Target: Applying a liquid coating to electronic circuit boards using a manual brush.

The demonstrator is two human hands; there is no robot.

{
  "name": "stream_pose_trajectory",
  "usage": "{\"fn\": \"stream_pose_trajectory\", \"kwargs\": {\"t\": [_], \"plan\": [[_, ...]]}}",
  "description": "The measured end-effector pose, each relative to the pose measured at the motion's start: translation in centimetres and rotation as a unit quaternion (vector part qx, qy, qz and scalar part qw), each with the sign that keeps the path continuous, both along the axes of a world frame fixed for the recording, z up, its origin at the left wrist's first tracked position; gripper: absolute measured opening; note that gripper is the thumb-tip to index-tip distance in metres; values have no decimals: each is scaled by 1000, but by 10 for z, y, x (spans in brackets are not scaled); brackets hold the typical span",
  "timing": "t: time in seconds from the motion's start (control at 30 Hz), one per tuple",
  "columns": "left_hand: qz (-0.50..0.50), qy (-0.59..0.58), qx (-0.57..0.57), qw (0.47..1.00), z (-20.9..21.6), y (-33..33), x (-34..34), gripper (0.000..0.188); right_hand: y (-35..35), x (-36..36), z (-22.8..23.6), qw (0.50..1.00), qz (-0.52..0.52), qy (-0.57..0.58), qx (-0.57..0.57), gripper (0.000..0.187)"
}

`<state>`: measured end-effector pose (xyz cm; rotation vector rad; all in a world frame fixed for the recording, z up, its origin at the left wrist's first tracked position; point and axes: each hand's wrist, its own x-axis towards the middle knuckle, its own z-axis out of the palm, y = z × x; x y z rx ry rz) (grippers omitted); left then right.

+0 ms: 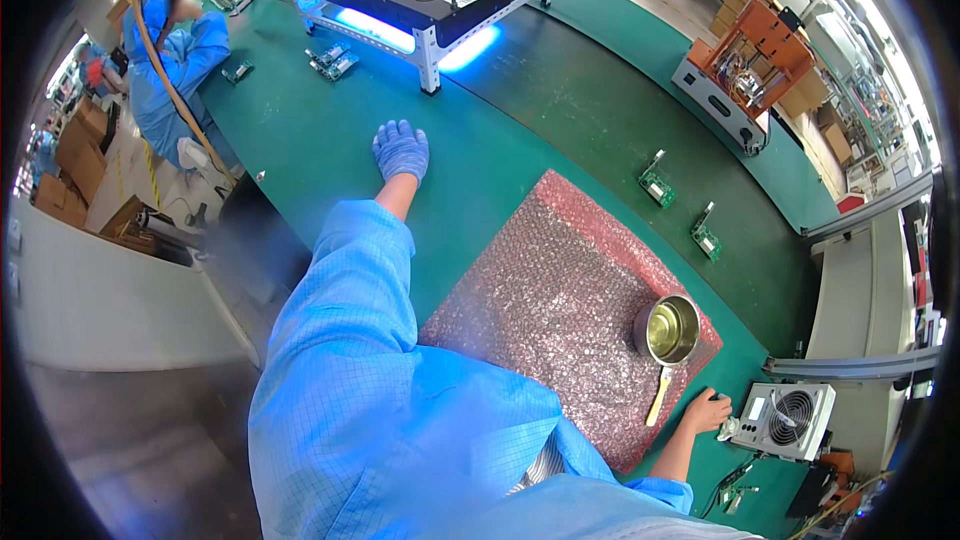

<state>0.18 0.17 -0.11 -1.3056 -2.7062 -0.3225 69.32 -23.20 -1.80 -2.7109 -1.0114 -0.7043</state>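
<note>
The tabletop [480,165] bears a fan unit [790,420] beside the right hand [706,412].

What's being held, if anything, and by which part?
The left hand holds nothing. I can't tell whether the right hand, by the white fan box, grips anything.

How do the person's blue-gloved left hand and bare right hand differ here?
Covering: the blue-gloved left hand is covered; the bare right hand is not.
Pose: the left hand is outstretched; the right hand is curled.
Place: the left hand is over open green tabletop; the right hand is beside the white box with a round fan grille.
Both emerge from light-blue fabric sleeves.
</note>
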Motion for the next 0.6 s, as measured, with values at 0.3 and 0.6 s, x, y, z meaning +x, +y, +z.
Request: {"fn": "stream_pose_trajectory", "kwargs": {"t": [0.3,0.6], "plan": [[-1,1,-3,1000,-2,0,-2,52,2,-6,5,1000,-11,15,-2,32],[2,-3,-9,1000,0,1,0,52,0,-1,1,1000,-17,16,-3,31]]}}
